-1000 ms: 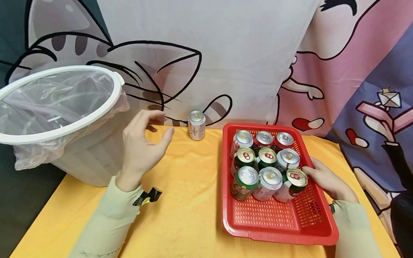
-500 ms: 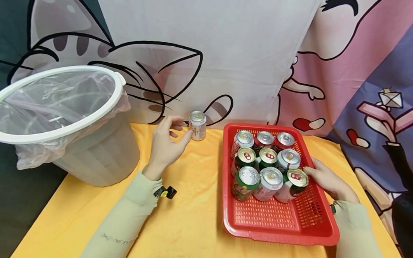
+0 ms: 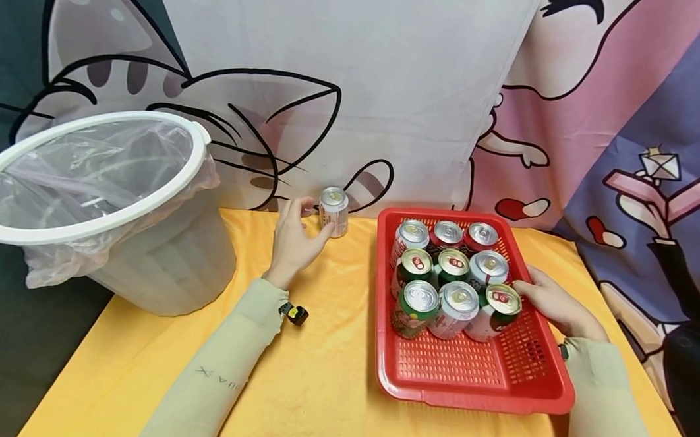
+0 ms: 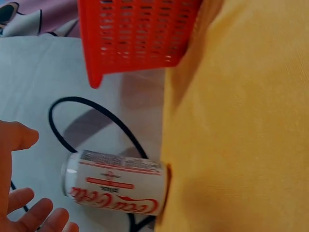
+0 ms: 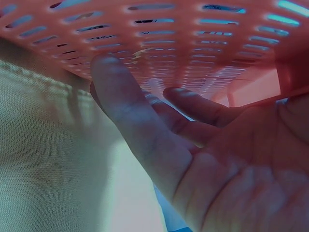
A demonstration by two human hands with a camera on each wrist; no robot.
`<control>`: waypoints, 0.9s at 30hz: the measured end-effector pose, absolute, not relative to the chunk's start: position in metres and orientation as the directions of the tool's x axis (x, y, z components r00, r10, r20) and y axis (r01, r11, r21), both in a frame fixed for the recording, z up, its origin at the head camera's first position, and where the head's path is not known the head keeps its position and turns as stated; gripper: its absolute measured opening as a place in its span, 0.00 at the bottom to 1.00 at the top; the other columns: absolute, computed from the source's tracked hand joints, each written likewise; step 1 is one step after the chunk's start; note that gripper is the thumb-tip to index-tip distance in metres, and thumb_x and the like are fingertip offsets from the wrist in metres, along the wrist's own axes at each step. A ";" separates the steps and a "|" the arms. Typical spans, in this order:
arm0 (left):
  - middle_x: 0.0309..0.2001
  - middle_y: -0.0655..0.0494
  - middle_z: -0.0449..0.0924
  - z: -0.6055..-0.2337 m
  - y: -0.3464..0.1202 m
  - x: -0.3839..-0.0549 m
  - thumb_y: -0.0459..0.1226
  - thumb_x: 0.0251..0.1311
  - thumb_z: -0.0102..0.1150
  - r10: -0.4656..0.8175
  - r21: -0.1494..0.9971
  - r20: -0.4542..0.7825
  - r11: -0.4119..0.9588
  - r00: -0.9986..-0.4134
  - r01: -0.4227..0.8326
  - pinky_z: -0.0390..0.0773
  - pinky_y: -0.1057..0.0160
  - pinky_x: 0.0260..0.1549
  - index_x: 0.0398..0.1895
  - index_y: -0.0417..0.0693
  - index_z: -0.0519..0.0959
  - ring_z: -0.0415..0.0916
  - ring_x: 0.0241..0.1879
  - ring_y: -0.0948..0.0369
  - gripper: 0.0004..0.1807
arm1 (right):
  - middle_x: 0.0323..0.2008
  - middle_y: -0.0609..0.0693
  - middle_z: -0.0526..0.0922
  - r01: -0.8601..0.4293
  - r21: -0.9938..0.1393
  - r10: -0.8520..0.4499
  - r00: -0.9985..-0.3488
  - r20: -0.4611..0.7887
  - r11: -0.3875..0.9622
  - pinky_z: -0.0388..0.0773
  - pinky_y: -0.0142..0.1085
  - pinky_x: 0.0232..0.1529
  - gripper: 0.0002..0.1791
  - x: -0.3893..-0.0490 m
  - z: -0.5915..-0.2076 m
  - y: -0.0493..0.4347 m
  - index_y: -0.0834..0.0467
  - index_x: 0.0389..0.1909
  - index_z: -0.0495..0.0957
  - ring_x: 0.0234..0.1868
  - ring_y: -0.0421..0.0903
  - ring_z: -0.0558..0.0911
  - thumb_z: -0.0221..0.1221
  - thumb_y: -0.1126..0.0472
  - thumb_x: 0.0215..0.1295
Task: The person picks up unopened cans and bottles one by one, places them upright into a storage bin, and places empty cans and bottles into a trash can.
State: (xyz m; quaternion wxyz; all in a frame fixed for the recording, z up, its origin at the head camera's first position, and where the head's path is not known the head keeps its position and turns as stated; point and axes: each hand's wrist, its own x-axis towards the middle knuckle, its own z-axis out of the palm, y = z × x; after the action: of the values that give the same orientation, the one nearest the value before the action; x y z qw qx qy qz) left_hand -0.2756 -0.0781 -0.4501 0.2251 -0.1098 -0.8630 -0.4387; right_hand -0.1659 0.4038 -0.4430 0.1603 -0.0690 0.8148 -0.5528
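A white Coca-Cola can (image 3: 334, 212) stands upright at the table's back edge, and red lettering shows on its side (image 4: 116, 186) in the left wrist view. My left hand (image 3: 298, 243) is just left of it, thumb and fingers spread toward the can; the left wrist view has a gap between fingers (image 4: 41, 212) and can. A red plastic basket (image 3: 471, 402) holds several drink cans (image 3: 457, 301) in rows, its front end bare. My right hand (image 3: 559, 307) grips the basket's right side, thumb at the rim. Its other fingers (image 5: 123, 92) lie against the slotted underside.
On the left stands a tall whitish bin (image 3: 169, 262) with a white rim and a clear plastic liner. Yellow cloth (image 3: 319, 362) covers the table. A printed cartoon curtain (image 3: 392, 102) hangs right behind the table's back edge.
My left hand has moved right and slightly away from me, from beside the bin to the lone can. The right hand, basket and cans have stayed put.
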 end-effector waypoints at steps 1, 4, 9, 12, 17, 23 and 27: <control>0.58 0.46 0.76 -0.452 -0.078 -0.278 0.48 0.58 0.73 -0.011 0.707 0.478 0.598 -0.878 0.378 0.78 0.49 0.53 0.64 0.45 0.73 0.77 0.57 0.48 0.34 | 0.43 0.38 0.84 0.065 -0.922 -0.290 -0.939 -0.186 0.382 0.89 0.40 0.40 0.26 -0.166 -0.443 0.404 0.72 0.72 0.52 0.41 0.40 0.88 0.44 0.64 0.81; 0.61 0.46 0.75 -0.456 -0.076 -0.284 0.49 0.59 0.72 -0.015 0.713 0.450 0.609 -0.893 0.349 0.76 0.48 0.58 0.66 0.46 0.71 0.76 0.59 0.48 0.35 | 0.43 0.38 0.84 0.068 -0.920 -0.286 -0.939 -0.190 0.386 0.89 0.40 0.40 0.26 -0.166 -0.441 0.403 0.72 0.72 0.52 0.40 0.40 0.88 0.44 0.64 0.81; 0.64 0.46 0.73 -0.463 -0.071 -0.294 0.51 0.59 0.72 -0.009 0.728 0.391 0.614 -0.920 0.304 0.76 0.47 0.62 0.69 0.47 0.68 0.75 0.62 0.45 0.39 | 0.44 0.38 0.84 0.078 -0.921 -0.286 -0.938 -0.198 0.381 0.89 0.40 0.41 0.27 -0.166 -0.441 0.404 0.71 0.73 0.52 0.41 0.40 0.88 0.44 0.64 0.80; 0.66 0.47 0.71 -0.467 -0.069 -0.299 0.52 0.58 0.72 -0.014 0.733 0.365 0.621 -0.931 0.278 0.76 0.46 0.62 0.71 0.47 0.65 0.74 0.63 0.44 0.42 | 0.43 0.39 0.84 0.073 -0.921 -0.287 -0.938 -0.194 0.384 0.89 0.40 0.40 0.27 -0.166 -0.441 0.403 0.72 0.73 0.52 0.41 0.41 0.88 0.44 0.64 0.80; 0.70 0.47 0.69 -0.472 -0.064 -0.307 0.54 0.57 0.73 -0.032 0.747 0.326 0.621 -0.945 0.237 0.75 0.42 0.63 0.75 0.50 0.62 0.73 0.65 0.44 0.46 | 0.43 0.39 0.84 0.074 -0.915 -0.280 -0.940 -0.197 0.396 0.89 0.40 0.40 0.27 -0.167 -0.441 0.402 0.72 0.73 0.52 0.41 0.40 0.88 0.44 0.64 0.80; 0.67 0.48 0.70 -0.474 -0.054 -0.317 0.54 0.55 0.74 -0.050 0.762 0.319 0.608 -0.946 0.224 0.74 0.42 0.64 0.74 0.53 0.62 0.73 0.65 0.47 0.47 | 0.43 0.41 0.83 0.077 -0.913 -0.272 -0.942 -0.199 0.401 0.89 0.41 0.39 0.26 -0.167 -0.440 0.402 0.72 0.72 0.53 0.39 0.41 0.89 0.44 0.65 0.80; 0.66 0.49 0.71 -0.473 -0.049 -0.321 0.53 0.54 0.75 -0.061 0.764 0.327 0.604 -0.943 0.226 0.74 0.43 0.65 0.73 0.53 0.63 0.73 0.65 0.48 0.46 | 0.43 0.41 0.84 0.078 -0.914 -0.273 -0.941 -0.199 0.399 0.89 0.41 0.39 0.26 -0.167 -0.441 0.403 0.72 0.72 0.53 0.40 0.41 0.89 0.44 0.65 0.80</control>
State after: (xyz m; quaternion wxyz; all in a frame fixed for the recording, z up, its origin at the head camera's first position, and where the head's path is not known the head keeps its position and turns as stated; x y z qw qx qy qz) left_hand -0.3208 -0.0493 -0.4733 0.1621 -0.0468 -0.8807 -0.4426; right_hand -0.1666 0.4026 -0.4412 0.1610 -0.0594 0.8206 -0.5452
